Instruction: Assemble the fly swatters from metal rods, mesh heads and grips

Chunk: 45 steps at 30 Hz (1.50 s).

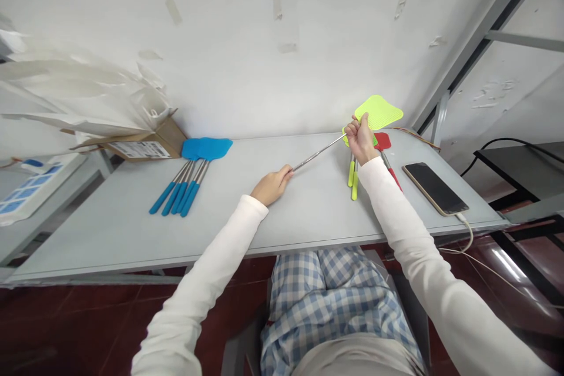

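Between my two hands stretches a yellow-green fly swatter (379,111) with a long, thin metal shaft, drawn out at a slant above the table. My left hand (271,185) is closed around its handle end, which the fingers hide. Up by the swatter's flat head, my right hand (360,137) is closed on the shaft. Below and behind that hand lie more yellow-green fly swatters (355,185), partly covered, and a red fly swatter (383,141) beside them. Several blue fly swatters (207,150) lie in a fanned group to the left.
A phone (436,188) with a white charging cable (467,232) rests at the table's right. At the back left stands an open cardboard box (145,142) with white wrapping. The grey table (247,229) backs onto a white wall; a metal frame (467,64) rises on the right.
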Tool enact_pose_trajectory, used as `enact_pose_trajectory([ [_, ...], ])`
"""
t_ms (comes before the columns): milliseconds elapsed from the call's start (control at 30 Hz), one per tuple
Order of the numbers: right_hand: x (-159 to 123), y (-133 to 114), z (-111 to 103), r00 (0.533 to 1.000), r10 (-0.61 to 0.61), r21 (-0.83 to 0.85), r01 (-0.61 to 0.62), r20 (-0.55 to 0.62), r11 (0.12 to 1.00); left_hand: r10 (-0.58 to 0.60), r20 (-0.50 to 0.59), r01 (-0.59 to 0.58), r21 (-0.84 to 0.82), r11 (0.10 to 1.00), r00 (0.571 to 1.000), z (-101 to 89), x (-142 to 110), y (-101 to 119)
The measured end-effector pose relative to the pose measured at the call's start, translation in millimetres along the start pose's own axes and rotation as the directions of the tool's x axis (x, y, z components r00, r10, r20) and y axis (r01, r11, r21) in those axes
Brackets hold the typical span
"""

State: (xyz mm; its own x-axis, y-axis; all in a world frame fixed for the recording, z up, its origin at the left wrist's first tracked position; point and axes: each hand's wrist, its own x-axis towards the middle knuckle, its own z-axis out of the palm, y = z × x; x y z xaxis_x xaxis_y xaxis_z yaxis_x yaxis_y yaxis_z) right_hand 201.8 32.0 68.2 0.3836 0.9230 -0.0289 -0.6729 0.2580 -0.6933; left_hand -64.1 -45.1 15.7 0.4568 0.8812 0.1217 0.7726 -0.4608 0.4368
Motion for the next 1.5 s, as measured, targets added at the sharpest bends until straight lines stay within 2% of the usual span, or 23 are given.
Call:
enact_pose_trajectory([
  [367,13.7,5.1,0.7,0.999,0.011,0.016,-0.011,-0.04,1.0,0.008,-0.015,-0.008,0.0,1.0,1.0,-1.5,2.0,-1.8],
  [533,10.9,6.0,-3.2,0.998,0.009,0.028,-0.011,0.063,1.0,-0.015,-0.024,0.013,-0.066,0.998,1.0,-2.4,0.2,-6.7],
  [633,6.4,-1.3,-9.9,0.992,0.013,0.031,-0.017,0.124,0.999,-0.098,0.004,0.098,-0.074,0.992,0.995,-4.6,-3.5,-11.1],
  [733,5.1,-11.5,-18.0,0.994,-0.033,0.032,0.03,0.105,0.999,-0.165,0.043,0.167,-0.057,0.984,0.985,-7.1,-8.8,-15.8],
  [933,9.9,-15.2,-25.7,0.992,-0.118,-0.098,0.122,0.048,0.988,-0.115,0.017,0.116,-0.074,0.99,0.993,-6.8,-16.9,-20.5],
  [1067,-5.3,2.1,-13.1,0.986,-0.164,-0.17,0.162,-0.002,0.972,-0.107,-0.041,0.106,-0.023,0.994,0.993,-4.0,-13.5,-11.0],
  [1300,-65.3,54.4,28.1,0.986,-0.07,-0.211,0.102,0.153,0.972,-0.114,-0.15,0.105,-0.067,0.992,0.982,6.6,10.1,26.3],
  [1500,-72.8,53.6,27.8,0.983,-0.001,-0.186,0.036,0.186,0.982,-0.136,-0.127,0.134,-0.025,0.991,0.982,0.4,13.1,26.2],
])
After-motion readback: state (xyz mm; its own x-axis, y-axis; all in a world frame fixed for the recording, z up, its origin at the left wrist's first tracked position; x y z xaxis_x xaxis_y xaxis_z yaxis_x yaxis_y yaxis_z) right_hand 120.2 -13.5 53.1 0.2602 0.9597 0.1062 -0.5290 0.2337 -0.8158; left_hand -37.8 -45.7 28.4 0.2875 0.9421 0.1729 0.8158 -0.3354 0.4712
